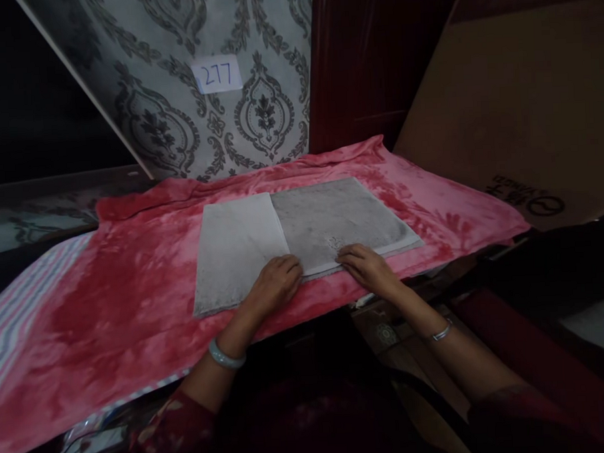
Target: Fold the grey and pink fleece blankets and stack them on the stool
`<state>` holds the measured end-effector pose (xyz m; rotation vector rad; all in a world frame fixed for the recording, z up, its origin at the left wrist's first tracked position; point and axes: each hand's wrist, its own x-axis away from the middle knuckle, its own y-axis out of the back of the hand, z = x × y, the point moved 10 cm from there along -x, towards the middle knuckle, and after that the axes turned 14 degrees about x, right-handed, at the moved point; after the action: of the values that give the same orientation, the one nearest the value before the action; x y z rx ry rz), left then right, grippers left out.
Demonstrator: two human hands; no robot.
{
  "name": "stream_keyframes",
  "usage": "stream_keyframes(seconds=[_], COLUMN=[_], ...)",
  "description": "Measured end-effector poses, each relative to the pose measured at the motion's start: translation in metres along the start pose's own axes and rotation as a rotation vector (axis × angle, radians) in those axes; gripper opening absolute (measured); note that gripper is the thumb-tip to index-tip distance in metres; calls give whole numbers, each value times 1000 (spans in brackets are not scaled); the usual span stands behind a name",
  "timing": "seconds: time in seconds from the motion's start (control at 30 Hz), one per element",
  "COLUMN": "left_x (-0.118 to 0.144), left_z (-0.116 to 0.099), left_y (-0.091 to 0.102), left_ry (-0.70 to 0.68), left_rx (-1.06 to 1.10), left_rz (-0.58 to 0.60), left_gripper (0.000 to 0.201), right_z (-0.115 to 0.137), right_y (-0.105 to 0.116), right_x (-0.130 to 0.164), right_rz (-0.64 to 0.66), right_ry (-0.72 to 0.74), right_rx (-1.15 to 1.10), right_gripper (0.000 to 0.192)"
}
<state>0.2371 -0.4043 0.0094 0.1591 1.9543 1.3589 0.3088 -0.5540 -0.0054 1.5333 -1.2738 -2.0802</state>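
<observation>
Nearest the camera, two forearms reach forward, the left wrist wearing a pale bangle (226, 356) and the right a thin metal bracelet (441, 331). The left hand (274, 284) lies palm down, fingers loosely curled, pressing the near edge of a grey towel (331, 215); the right hand (366, 264) rests flat just beside it on the same edge, clasping nothing. The towel lies spread on a pink fleece blanket (110, 308), its left part folded over and paler. The blanket covers a table, with a striped cloth (15, 312) showing at the left. Behind stands a damask-patterned panel (176, 92) bearing a paper label (217, 74) marked 277, with dark wooden furniture beside it. At the far right leans a cardboard box (521, 103); its contents are hidden.
</observation>
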Motion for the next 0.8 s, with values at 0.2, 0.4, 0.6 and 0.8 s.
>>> stream_keyframes(seconds=[0.2, 0.4, 0.6, 0.8], left_x=[1, 7, 27, 74], left_z=[-5, 2, 6, 7], left_y=[1, -1, 27, 36], left_ry=[-38, 86, 411, 749], left_rx=[-13, 117, -36, -170], left_rz=[0, 48, -84, -65], left_gripper=[22, 20, 41, 60], right_z=[1, -5, 23, 75], right_y=[3, 5, -8, -77], right_x=[6, 6, -37, -85], right_rz=[-113, -49, 11, 254], right_ry=[-79, -169, -119, 165], right_rx=[-56, -150, -99, -47], right_gripper=[21, 21, 32, 55])
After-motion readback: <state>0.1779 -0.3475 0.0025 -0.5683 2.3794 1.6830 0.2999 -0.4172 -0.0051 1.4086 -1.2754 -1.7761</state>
